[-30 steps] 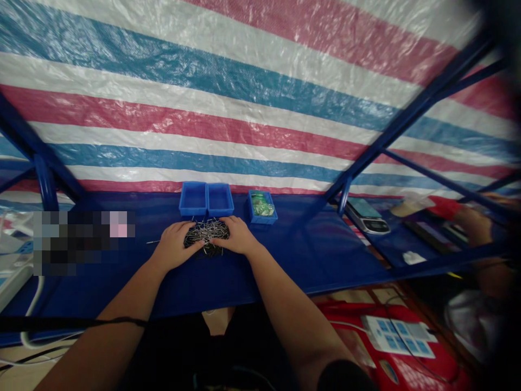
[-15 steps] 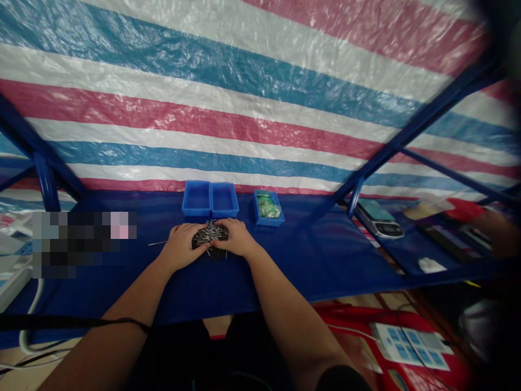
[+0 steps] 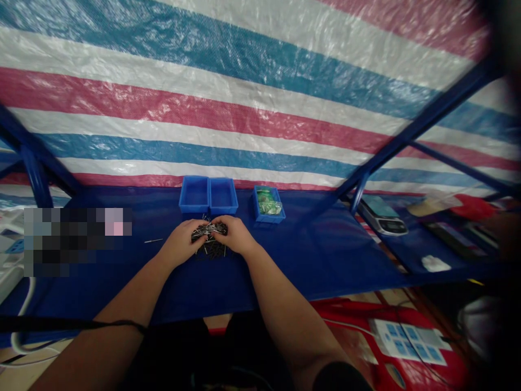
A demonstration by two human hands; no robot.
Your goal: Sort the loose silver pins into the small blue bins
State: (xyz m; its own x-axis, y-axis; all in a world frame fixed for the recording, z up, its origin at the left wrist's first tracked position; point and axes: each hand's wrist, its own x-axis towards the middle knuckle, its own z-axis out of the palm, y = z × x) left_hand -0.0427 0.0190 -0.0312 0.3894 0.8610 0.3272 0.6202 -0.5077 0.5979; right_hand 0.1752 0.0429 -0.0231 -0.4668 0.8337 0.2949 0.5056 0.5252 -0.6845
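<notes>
A heap of small dark and silvery screws [image 3: 212,248] lies on the blue tabletop in front of me; their exact type is too small to tell. My left hand [image 3: 184,239] curls round the left side of the heap, thumb pointing inward. From the right, my right hand [image 3: 233,234] closes in the same way, so a bunch of screws is squeezed between both hands. More loose screws lie below and behind the hands. One single thin metal piece [image 3: 153,240] rests apart, left of my left hand. Parts of the fingers are hidden behind the bunch.
Two joined blue bins [image 3: 195,208] stand behind the hands; a third blue bin [image 3: 268,219] holds green-and-clear plastic packets. Blue frame posts [image 3: 362,184] flank the table. At right are a scale [image 3: 391,225] and a white crumpled item [image 3: 435,264]; a power strip [image 3: 409,342] lies lower right.
My hands have drawn a bunch of screws together and slightly up, baring more loose screws beneath. The camera view has shifted a little.
</notes>
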